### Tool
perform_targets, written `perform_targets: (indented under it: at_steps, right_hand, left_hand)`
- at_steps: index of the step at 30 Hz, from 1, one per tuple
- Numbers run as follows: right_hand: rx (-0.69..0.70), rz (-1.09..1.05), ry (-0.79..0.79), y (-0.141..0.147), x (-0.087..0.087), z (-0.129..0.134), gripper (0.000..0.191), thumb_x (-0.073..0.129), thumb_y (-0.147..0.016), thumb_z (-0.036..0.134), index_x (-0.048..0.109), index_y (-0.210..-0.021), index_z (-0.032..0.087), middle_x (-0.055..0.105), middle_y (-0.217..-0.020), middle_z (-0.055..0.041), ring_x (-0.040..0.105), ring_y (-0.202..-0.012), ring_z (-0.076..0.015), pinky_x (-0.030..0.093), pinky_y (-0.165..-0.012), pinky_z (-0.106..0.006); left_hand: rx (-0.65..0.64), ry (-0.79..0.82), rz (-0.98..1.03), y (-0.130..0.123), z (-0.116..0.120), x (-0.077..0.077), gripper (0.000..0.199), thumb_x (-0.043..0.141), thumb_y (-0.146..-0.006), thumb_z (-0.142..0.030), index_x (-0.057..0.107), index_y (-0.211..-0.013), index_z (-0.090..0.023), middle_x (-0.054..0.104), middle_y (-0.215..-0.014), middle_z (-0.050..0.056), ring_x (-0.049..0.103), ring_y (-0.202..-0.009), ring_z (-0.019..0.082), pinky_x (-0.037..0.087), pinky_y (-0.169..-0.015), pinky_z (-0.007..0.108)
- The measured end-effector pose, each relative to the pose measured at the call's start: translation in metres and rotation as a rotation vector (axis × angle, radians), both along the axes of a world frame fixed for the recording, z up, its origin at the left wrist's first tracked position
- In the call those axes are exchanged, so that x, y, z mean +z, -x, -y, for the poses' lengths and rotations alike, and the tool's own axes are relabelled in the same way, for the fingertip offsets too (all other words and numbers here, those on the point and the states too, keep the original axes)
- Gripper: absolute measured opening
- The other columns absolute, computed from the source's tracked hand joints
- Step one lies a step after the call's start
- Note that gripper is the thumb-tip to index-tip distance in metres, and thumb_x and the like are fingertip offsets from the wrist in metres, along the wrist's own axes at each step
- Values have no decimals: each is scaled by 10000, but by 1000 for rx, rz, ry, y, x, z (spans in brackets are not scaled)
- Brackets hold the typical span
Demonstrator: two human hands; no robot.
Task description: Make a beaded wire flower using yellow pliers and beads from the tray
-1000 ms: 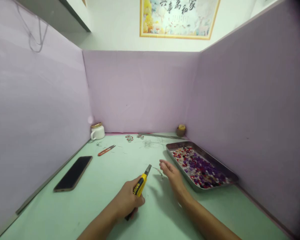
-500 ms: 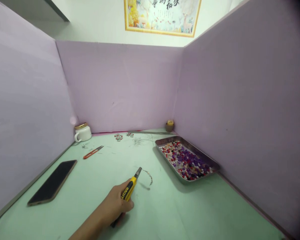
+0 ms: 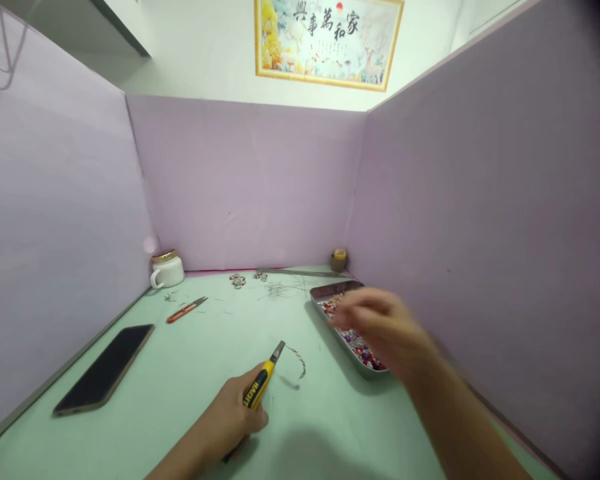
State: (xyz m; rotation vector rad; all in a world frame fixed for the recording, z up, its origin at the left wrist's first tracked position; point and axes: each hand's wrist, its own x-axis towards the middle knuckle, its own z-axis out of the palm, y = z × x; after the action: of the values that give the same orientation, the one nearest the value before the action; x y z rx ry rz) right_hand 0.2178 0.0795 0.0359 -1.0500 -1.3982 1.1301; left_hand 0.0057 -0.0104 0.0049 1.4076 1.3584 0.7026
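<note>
My left hand (image 3: 234,412) is wrapped round yellow-and-black pliers (image 3: 260,387) low in the middle of the view. From the tip of the pliers a thin wire strung with small beads (image 3: 300,360) curves off to the right, just above the green table. My right hand (image 3: 375,323), blurred by motion, is over the metal tray (image 3: 375,373) of red, purple and pale beads (image 3: 355,343). Its fingers are drawn together, and whether anything is between them is too blurred to tell.
A dark phone (image 3: 105,369) lies at the left, with orange snips (image 3: 186,311) beyond it. A white lidded mug (image 3: 168,271), beaded pieces (image 3: 237,281), wire scraps (image 3: 276,289) and a small pot (image 3: 339,260) are at the back. Purple panels (image 3: 250,180) enclose the table.
My right hand has come into view from the right and is over the bead tray. My left hand still holds the pliers in nearly the same place. The view has tilted slightly upward.
</note>
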Motion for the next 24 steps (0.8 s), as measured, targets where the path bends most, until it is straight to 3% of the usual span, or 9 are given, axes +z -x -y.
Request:
perform_targets:
  at_steps: [4, 7, 10, 12, 15, 18, 21, 24]
  right_hand:
    - [152, 35, 81, 31, -22, -24, 186, 632, -671, 311, 641, -675, 125, 620, -653, -41, 549, -635, -146, 415, -643, -288]
    - [227, -35, 214, 47, -50, -27, 323, 597, -660, 443, 624, -654, 121, 605, -619, -37, 522, -562, -120, 384, -576, -261]
    - [396, -64, 229, 53, -66, -20, 450, 552, -649, 558, 610, -640, 112, 586, -574, -32, 491, -498, -99, 351, -533, -239]
    - [472, -35, 222, 54, -71, -14, 499, 528, -644, 602, 608, -636, 110, 580, -556, -33, 494, -488, -102, 343, -523, -235]
    - [481, -28, 219, 54, -73, -9, 500, 515, -653, 607, 609, -673, 116, 563, -526, -16, 489, -473, -103, 317, -497, -223]
    - [477, -69, 197, 54, -74, -8, 462, 523, -666, 571, 610, -673, 117, 542, -499, -4, 454, -446, -92, 287, -476, -215]
    - [470, -124, 167, 53, -72, -7, 416, 546, -662, 534, 604, -647, 122, 525, -487, 7, 435, -448, -88, 310, -501, -219]
    - [445, -126, 95, 52, -68, -4, 383, 539, -686, 505, 594, -614, 132, 508, -469, 15, 454, -488, -101, 346, -554, -231]
  left_hand:
    - [18, -32, -45, 2, -1, 4, 495, 470, -602, -122, 489, -1091, -189, 431, -548, -73, 368, -438, 78, 312, -398, 179]
    - [14, -67, -93, 3, -2, 5, 509, 468, -600, -111, 489, -1102, -190, 448, -556, -76, 384, -484, 88, 310, -447, 184]
    - [-12, -114, -125, 1, -2, 3, 572, 456, -588, -83, 470, -1150, -188, 463, -577, -73, 405, -531, 98, 321, -500, 191]
    - [-21, -146, -153, 0, -2, 2, 589, 453, -585, -75, 469, -1166, -170, 483, -612, -59, 420, -572, 107, 330, -531, 197]
    - [-28, -161, -165, -2, -2, 4, 580, 455, -576, -71, 478, -1150, -159, 480, -622, -55, 416, -585, 107, 334, -533, 197]
    - [-50, -68, -104, -2, -2, 7, 430, 462, -588, -108, 517, -1009, -174, 437, -583, -70, 375, -480, 83, 320, -427, 187]
    - [-68, 56, 44, 0, -1, 6, 182, 492, -600, -174, 499, -782, -178, 425, -555, -71, 323, -374, 59, 288, -326, 186]
    - [-73, 108, 275, 3, 1, 2, 168, 528, -597, -224, 478, -749, -174, 450, -554, -54, 356, -366, 61, 289, -313, 179]
